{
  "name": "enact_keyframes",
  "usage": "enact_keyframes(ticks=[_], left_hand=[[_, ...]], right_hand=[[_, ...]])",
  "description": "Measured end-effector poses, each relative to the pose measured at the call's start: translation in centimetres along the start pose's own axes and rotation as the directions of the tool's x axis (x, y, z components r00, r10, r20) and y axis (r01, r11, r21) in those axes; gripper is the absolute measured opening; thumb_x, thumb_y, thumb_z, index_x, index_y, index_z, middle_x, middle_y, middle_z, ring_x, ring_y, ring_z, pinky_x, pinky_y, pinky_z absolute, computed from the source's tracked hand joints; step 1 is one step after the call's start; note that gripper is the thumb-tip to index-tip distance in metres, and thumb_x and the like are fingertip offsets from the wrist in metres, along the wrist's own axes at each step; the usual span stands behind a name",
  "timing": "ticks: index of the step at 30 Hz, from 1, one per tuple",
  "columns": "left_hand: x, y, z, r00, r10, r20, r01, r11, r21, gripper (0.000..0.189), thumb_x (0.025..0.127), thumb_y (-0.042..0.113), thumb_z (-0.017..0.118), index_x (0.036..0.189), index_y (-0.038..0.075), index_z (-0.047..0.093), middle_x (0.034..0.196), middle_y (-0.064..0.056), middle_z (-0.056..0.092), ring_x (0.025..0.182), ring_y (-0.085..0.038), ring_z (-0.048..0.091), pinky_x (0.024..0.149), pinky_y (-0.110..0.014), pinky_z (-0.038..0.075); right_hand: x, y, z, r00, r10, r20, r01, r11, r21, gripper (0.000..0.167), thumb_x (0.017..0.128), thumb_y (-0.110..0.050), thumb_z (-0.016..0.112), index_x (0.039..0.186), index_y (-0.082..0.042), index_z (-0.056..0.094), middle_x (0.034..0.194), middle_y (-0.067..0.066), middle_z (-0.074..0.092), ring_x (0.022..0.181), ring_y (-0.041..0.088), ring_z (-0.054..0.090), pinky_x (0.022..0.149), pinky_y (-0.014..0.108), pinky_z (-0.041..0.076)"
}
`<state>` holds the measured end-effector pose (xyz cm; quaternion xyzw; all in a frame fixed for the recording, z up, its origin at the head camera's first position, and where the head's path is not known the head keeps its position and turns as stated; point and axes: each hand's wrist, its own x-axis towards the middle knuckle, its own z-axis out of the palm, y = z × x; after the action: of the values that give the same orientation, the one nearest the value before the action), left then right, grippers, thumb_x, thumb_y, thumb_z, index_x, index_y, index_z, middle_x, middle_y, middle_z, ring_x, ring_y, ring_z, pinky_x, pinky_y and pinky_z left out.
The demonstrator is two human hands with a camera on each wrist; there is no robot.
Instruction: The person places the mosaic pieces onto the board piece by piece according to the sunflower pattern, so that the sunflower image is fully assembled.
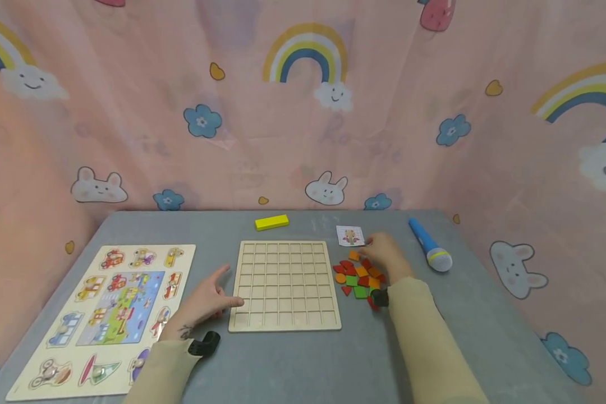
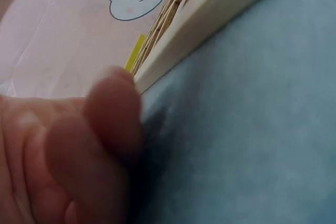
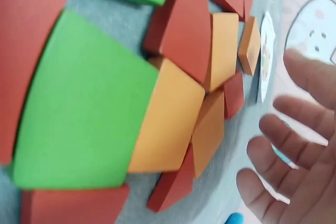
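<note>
A square wooden grid board lies in the middle of the grey table. My left hand is at its left side, thumb over the edge and index finger stretched forward. Beyond the board's right side lies a loose pile of red, orange and green wooden blocks. My right hand hovers by the far end of this pile, fingertips right at the edge of a small white picture card. In the right wrist view its loosely bent fingers hold nothing, beside an orange block.
A wooden vehicle puzzle covers the table's left part. Behind the grid board lies a yellow bar. A blue toy microphone rests at the far right. A pink patterned curtain hangs behind the table.
</note>
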<state>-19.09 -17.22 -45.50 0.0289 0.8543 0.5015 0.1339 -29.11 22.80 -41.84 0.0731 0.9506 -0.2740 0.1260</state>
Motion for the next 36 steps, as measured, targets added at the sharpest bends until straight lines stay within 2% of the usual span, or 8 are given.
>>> enact_keyframes(ticks=[7,16,22,27,29,31,34,36], left_hand=[[-0.1,-0.1,0.2,1.000,-0.010,0.016,0.009,0.998,0.059,0.102,0.064,0.035,0.083,0.146,0.009,0.027,0.050,0.002,0.044,0.040,-0.011,0.035,0.041,-0.026,0.031],[0.0,0.0,0.5,0.999,-0.021,0.030,0.018,0.995,0.096,0.096,0.061,0.033,0.085,0.142,0.008,0.038,0.051,-0.002,0.052,0.041,-0.013,0.045,0.041,-0.028,0.036],[-0.1,0.0,0.5,0.999,-0.024,0.046,0.019,0.993,0.114,0.097,0.060,0.027,0.086,0.142,0.008,0.037,0.049,-0.001,0.051,0.040,-0.011,0.042,0.041,-0.027,0.033],[-0.3,0.0,0.2,0.996,-0.012,0.087,0.004,0.996,0.089,0.097,0.062,0.020,0.085,0.143,0.005,0.034,0.049,0.000,0.051,0.040,-0.010,0.040,0.041,-0.026,0.033],[-0.3,0.0,0.2,0.996,-0.008,0.093,0.000,0.997,0.080,0.097,0.063,0.017,0.084,0.144,0.004,0.032,0.050,0.000,0.051,0.040,-0.010,0.040,0.042,-0.026,0.034],[-0.3,0.0,0.2,0.995,-0.006,0.095,-0.002,0.997,0.074,0.097,0.063,0.015,0.084,0.144,0.004,0.032,0.050,-0.001,0.052,0.041,-0.010,0.041,0.042,-0.026,0.035],[-0.3,0.0,0.3,0.995,-0.001,0.101,-0.006,0.998,0.065,0.097,0.063,0.014,0.083,0.144,0.003,0.031,0.050,-0.001,0.053,0.040,-0.010,0.042,0.042,-0.026,0.036],[-0.3,0.0,0.4,0.995,0.001,0.102,-0.007,0.998,0.059,0.096,0.064,0.014,0.083,0.144,0.003,0.031,0.049,-0.001,0.053,0.039,-0.010,0.043,0.041,-0.026,0.036]], right_hand=[[0.0,-1.3,0.8,0.996,-0.061,0.072,0.066,0.996,-0.063,0.038,0.084,-0.027,0.067,0.110,-0.001,0.063,0.104,0.014,0.060,0.088,0.026,0.054,0.078,0.037,0.049],[-0.1,-1.6,1.3,0.995,-0.048,0.089,0.055,0.995,-0.078,0.026,0.086,-0.016,0.064,0.106,-0.001,0.060,0.098,0.013,0.059,0.085,0.025,0.052,0.072,0.033,0.047],[0.4,-1.4,1.6,0.996,-0.073,0.054,0.078,0.993,-0.088,0.020,0.084,-0.012,0.064,0.100,-0.002,0.060,0.093,0.012,0.057,0.084,0.026,0.052,0.070,0.032,0.045],[0.4,-2.6,1.9,0.992,-0.112,-0.053,0.115,0.992,0.045,0.024,0.085,-0.014,0.061,0.106,-0.002,0.062,0.101,0.014,0.057,0.084,0.026,0.051,0.069,0.031,0.045],[0.2,-3.8,2.2,0.988,-0.125,-0.092,0.139,0.976,0.169,0.025,0.086,-0.016,0.062,0.106,-0.002,0.063,0.096,0.016,0.059,0.078,0.026,0.053,0.064,0.031,0.045],[-0.1,-5.5,2.7,0.986,-0.132,-0.102,0.157,0.940,0.303,0.024,0.086,-0.015,0.063,0.105,0.001,0.064,0.091,0.017,0.061,0.072,0.024,0.057,0.063,0.030,0.048],[-0.9,-8.0,3.9,0.993,-0.113,-0.017,0.106,0.854,0.509,0.025,0.089,-0.010,0.058,0.110,0.004,0.062,0.092,0.018,0.062,0.067,0.019,0.061,0.067,0.032,0.054],[-1.4,-9.7,4.8,0.994,-0.097,0.054,0.046,0.803,0.594,0.028,0.090,-0.006,0.056,0.115,0.006,0.059,0.096,0.018,0.061,0.064,0.015,0.063,0.067,0.031,0.055]])
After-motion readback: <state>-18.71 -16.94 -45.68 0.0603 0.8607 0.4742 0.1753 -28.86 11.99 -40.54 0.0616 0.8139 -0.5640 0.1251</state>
